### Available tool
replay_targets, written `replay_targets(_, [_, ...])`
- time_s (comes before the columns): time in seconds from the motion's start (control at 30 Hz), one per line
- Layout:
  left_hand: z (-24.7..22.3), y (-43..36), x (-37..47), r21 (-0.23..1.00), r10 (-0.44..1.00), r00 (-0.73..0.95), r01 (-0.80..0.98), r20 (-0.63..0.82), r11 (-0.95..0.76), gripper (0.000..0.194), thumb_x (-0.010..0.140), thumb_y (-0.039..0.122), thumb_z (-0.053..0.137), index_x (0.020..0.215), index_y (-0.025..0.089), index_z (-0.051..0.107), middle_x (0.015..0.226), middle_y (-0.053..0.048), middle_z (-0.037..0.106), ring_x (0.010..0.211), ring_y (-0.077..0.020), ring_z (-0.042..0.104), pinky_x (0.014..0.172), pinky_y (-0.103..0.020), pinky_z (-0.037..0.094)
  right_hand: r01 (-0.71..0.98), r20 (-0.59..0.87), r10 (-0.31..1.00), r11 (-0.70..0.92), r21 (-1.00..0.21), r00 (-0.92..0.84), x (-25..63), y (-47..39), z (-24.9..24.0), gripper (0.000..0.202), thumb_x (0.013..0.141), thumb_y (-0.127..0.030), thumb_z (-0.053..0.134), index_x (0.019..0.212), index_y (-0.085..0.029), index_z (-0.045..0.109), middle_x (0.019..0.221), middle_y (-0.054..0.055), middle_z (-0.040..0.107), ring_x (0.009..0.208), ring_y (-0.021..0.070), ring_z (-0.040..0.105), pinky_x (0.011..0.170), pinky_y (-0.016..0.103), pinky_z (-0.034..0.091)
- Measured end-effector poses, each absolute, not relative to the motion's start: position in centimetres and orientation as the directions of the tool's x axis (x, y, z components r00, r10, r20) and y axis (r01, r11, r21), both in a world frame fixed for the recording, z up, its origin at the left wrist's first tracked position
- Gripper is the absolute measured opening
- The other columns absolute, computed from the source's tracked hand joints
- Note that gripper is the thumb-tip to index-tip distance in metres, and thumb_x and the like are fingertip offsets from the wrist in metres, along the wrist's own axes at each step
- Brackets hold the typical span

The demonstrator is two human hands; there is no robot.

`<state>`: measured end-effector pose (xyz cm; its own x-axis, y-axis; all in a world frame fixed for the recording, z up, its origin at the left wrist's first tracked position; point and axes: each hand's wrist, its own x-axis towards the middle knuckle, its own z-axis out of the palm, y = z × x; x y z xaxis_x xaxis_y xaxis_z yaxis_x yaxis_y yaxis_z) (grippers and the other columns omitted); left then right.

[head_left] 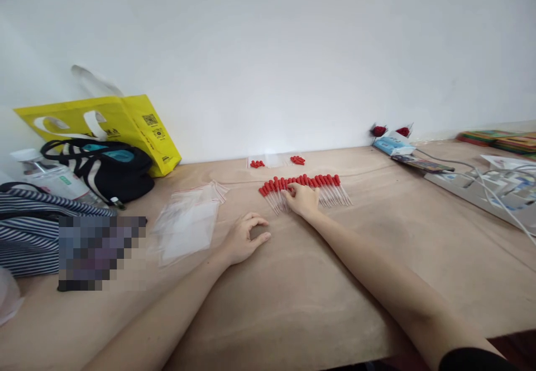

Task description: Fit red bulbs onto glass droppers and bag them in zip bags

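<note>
Several clear droppers with red bulbs [330,181] lie side by side in a row on the wooden table [318,304]. My right hand [304,199] reaches over the middle of the row, thumb and fingers curled at the red bulbs; whether a dropper is between the fingertips is too small to tell. My left hand [245,239] rests on the table below the row, fingers apart and holding nothing. To its left lies a spread stack of clear plastic bags [188,229]. Behind the row, another clear bag [274,160] lies flat with small red clusters near both its ends.
At the left stand a yellow bag [146,131], a black bag [125,170], a plastic bottle [62,181] and a striped cloth item [29,231]. On the right are a blue packet [393,144], red flowers [379,131], white cables [488,192] and a printed sheet [473,192].
</note>
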<state>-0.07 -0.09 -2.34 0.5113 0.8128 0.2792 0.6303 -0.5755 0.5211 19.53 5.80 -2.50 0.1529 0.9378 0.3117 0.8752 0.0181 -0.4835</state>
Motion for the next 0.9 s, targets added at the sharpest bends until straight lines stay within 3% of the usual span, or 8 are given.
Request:
replay_targets(0.1, [-2.3, -0.2, -0.1, 0.506, 0.818, 0.492, 0.645, 0.298, -0.572, 0.019, 0.077, 0.03, 0.055, 0.092, 0.019, 0.06, 0.097, -0.006, 0.059, 0.093, -0.0193, 0.056, 0.085, -0.035, 0.044, 0.854, 0.382, 0.915, 0.091, -0.512, 0.132, 20.4, 4.8, -2.9, 0.03, 0.082, -0.042, 0.045, 0.094, -0.021, 0.063, 0.077, 0.004, 0.066, 0.08, 0.0202, 0.058, 0.081, 0.038, 0.03])
replay_targets(0.23, [-2.2, -0.6, -0.4, 0.422, 0.814, 0.489, 0.696, 0.314, -0.581, 0.027, 0.08, 0.033, 0.05, 0.1, 0.018, 0.06, 0.108, -0.008, 0.059, 0.102, -0.0214, 0.054, 0.09, -0.037, 0.042, 0.794, 0.523, 0.845, 0.39, -0.467, -0.108, 22.2, 2.3, -3.5, 0.028, 0.084, -0.035, 0.044, 0.089, -0.017, 0.065, 0.079, 0.007, 0.065, 0.077, 0.0179, 0.057, 0.075, 0.033, 0.037])
replay_targets(0.33, [-2.0, -1.1, -0.7, 0.289, 0.81, 0.529, 0.758, 0.253, -0.585, 0.041, 0.084, 0.04, 0.044, 0.118, 0.018, 0.052, 0.128, -0.01, 0.047, 0.121, -0.0244, 0.039, 0.102, -0.044, 0.027, 0.704, 0.556, 0.744, 0.616, -0.354, -0.371, 23.9, -0.3, -3.6, 0.032, 0.083, -0.04, 0.045, 0.098, -0.019, 0.064, 0.095, 0.009, 0.063, 0.087, 0.0191, 0.055, 0.078, 0.033, 0.039])
replay_targets(0.4, [-1.9, -1.5, -0.8, 0.214, 0.819, 0.546, 0.791, 0.173, -0.573, 0.052, 0.085, 0.045, 0.04, 0.13, 0.019, 0.039, 0.139, -0.01, 0.034, 0.13, -0.0251, 0.025, 0.106, -0.048, 0.016, 0.654, 0.495, 0.687, 0.704, -0.276, -0.531, 25.0, -1.9, -3.5, 0.039, 0.083, -0.045, 0.045, 0.111, -0.022, 0.058, 0.112, 0.009, 0.058, 0.1, 0.0212, 0.052, 0.085, 0.037, 0.037])
replay_targets(0.5, [-1.7, -1.9, -0.7, 0.153, 0.83, 0.556, 0.818, 0.036, -0.554, 0.059, 0.085, 0.052, 0.034, 0.137, 0.023, 0.026, 0.144, -0.008, 0.02, 0.133, -0.0247, 0.012, 0.106, -0.05, 0.01, 0.643, 0.366, 0.68, 0.728, -0.237, -0.635, 26.3, -3.3, -3.3, 0.055, 0.082, -0.052, 0.042, 0.129, -0.024, 0.041, 0.135, 0.008, 0.039, 0.121, 0.0238, 0.036, 0.097, 0.042, 0.028])
replay_targets(0.6, [-1.4, -2.0, -0.3, 0.124, 0.832, 0.552, 0.83, -0.054, -0.543, 0.061, 0.085, 0.057, 0.031, 0.137, 0.026, 0.025, 0.145, -0.007, 0.016, 0.134, -0.0241, 0.01, 0.106, -0.049, 0.009, 0.674, 0.236, 0.719, 0.695, -0.25, -0.654, 26.8, -3.7, -3.5, 0.058, 0.084, -0.055, 0.035, 0.135, -0.027, 0.029, 0.141, 0.007, 0.029, 0.127, 0.0236, 0.028, 0.102, 0.045, 0.02])
replay_targets(0.7, [-1.3, -2.0, -0.1, 0.117, 0.837, 0.545, 0.835, -0.052, -0.537, 0.061, 0.084, 0.059, 0.03, 0.136, 0.026, 0.027, 0.145, -0.007, 0.017, 0.133, -0.0237, 0.012, 0.106, -0.048, 0.009, 0.692, 0.18, 0.738, 0.673, -0.263, -0.65, 26.7, -3.5, -3.6, 0.056, 0.085, -0.055, 0.033, 0.134, -0.03, 0.03, 0.141, 0.006, 0.03, 0.128, 0.0237, 0.028, 0.102, 0.046, 0.018])
replay_targets(0.9, [-1.6, -1.8, -0.1, 0.165, 0.84, 0.543, 0.826, 0.029, -0.539, 0.058, 0.082, 0.057, 0.037, 0.132, 0.026, 0.036, 0.142, -0.008, 0.027, 0.132, -0.0255, 0.02, 0.105, -0.049, 0.014, 0.674, 0.216, 0.754, 0.654, -0.344, -0.621, 26.6, -3.0, -3.4, 0.053, 0.083, -0.054, 0.04, 0.129, -0.027, 0.041, 0.134, 0.008, 0.04, 0.123, 0.0239, 0.035, 0.099, 0.046, 0.024])
